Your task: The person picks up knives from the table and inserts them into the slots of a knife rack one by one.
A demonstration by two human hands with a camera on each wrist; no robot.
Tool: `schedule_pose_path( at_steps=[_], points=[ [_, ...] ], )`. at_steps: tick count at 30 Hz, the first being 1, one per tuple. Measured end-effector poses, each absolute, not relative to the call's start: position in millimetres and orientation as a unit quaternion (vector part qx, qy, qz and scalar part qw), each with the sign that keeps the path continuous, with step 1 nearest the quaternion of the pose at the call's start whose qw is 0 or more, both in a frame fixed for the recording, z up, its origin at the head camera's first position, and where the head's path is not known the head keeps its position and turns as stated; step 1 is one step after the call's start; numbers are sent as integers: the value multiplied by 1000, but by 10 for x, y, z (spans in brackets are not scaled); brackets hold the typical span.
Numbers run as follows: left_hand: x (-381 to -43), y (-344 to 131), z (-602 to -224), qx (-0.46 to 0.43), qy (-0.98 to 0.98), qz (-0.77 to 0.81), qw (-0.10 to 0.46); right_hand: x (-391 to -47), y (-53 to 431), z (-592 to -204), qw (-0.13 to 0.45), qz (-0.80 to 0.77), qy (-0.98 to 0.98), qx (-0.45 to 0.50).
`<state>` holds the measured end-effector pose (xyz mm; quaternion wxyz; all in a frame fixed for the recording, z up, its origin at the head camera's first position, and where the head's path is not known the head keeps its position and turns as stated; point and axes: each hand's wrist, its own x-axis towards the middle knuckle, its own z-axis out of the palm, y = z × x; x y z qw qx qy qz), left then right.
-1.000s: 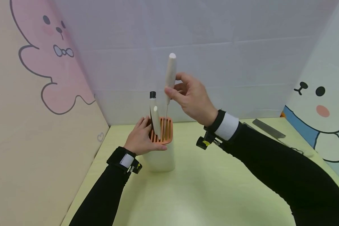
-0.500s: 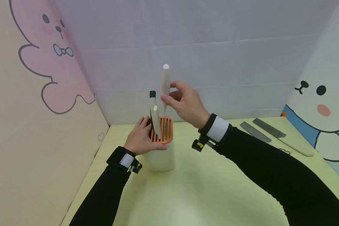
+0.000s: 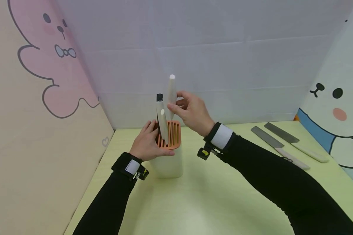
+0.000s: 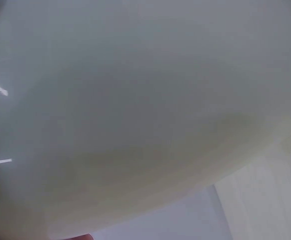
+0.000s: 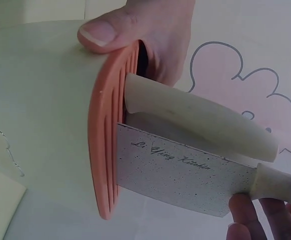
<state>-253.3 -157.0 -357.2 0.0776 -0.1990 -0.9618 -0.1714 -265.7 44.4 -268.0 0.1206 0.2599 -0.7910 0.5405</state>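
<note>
My right hand grips the pale handle of a kitchen knife, held upright over the knife block. In the right wrist view, the speckled blade is partly inside a slot of the orange slotted top, with much of it still showing. My left hand holds the block by its upper rim, thumb along the near side. Two handles stand in the slots beside that hand: a pale knife handle and a taller one with a black end. The left wrist view is filled by the block's smooth white wall.
Two broad-bladed knives with pale handles, one nearer and one farther, lie side by side at the table's right. The right forearm passes close to the nearer one. A white back wall and printed side panels enclose the pale table.
My right hand has moved down and slightly left, sinking the knife deeper into the slotted top. The left hand and block stay put. More of the knives at the right is uncovered.
</note>
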Motion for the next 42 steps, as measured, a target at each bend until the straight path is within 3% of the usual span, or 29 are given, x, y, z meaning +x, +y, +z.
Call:
schedule_pose_path(
  at_steps=[42],
  points=[
    [-2523,-1596,-3613,-203,-960,-168,91,-2820,313,-3153,71,523,-822,212]
  ],
)
